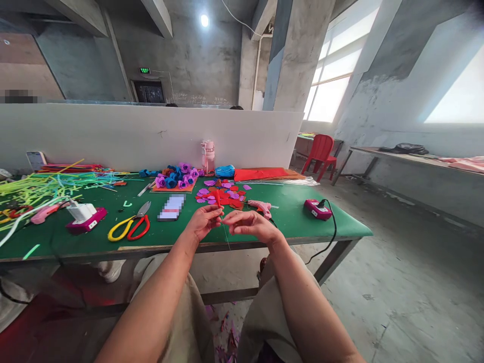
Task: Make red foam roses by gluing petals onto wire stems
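Left bare hand (pixel 204 223): red cone-shaped paper piece (pixel 217 196) was pinched | right bare hand (pixel 251 225): was held half-curled nearby, any hold could not be told | red-and-purple paper petals (pixel 236 203): strewn beyond

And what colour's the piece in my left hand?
Red piece; best seen in the head view.

Small red piece (pixel 217 197), roughly upright, pinched in left fingers (pixel 213 214); thin pale strand (pixel 226 235) slanting below.
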### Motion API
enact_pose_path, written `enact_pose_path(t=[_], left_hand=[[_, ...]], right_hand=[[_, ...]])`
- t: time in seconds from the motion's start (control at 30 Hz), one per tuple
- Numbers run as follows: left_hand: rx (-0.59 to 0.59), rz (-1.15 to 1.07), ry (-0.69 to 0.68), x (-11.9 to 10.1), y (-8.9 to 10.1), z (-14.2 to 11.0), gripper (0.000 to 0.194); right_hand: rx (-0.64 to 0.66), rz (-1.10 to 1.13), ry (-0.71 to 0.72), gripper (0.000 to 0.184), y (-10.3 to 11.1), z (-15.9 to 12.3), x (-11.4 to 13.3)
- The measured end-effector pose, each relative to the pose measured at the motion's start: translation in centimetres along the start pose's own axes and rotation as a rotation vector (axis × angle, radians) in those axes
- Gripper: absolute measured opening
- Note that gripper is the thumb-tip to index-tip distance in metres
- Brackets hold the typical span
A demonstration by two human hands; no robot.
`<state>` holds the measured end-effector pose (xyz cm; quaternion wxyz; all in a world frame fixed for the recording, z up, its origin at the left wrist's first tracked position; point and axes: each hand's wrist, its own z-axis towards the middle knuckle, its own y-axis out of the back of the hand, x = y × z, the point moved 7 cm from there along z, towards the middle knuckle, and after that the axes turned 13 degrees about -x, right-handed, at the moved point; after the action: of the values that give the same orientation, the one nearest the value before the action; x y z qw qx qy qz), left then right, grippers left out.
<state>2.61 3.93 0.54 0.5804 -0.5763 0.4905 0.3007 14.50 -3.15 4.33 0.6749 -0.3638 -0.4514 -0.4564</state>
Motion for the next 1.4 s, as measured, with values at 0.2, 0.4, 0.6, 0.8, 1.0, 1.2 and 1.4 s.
enact_pose_path(t=[0.2,0.4,0.6,0.8,1.0,1.2,1.4], left_hand=[[-0.035,0.014,-0.01,-0.1,0.2,0.0,0.018],[-0.022,0.024,-0.055,-0.3,-0.5,-0.4,0.024],[0.06,0.021,-0.122,-0.9,-1.6,-1.2,0.028],[0.178,0.105,-0.2,-1.4,-3.0,-2.4,0.024],[0.152,0.176,-0.388,-2.7,-3.3,-3.1,0.02],[0.162,0.236,-0.447,-3.2,-3.4,-3.6,0.017],[0.026,-0.021,-0.368,-3.7,-1.5,-2.4,0.022]], right_hand=[[-0.283,-0.058,0.019,0.019,2.6,0.6,-0.4],[-0.725,-0.018,0.044,0.021,6.4,1.2,-2.0],[-0.746,-0.149,0.149,0.02,5.1,1.3,-1.0],[-0.457,-0.08,0.123,0.033,1.8,1.7,-0.9],[-0.415,-0.109,0.242,0.029,1.5,1.4,0.2],[-0.425,-0.119,0.302,0.021,1.3,1.1,1.1],[-0.509,-0.132,0.236,0.031,2.3,1.3,0.5]])
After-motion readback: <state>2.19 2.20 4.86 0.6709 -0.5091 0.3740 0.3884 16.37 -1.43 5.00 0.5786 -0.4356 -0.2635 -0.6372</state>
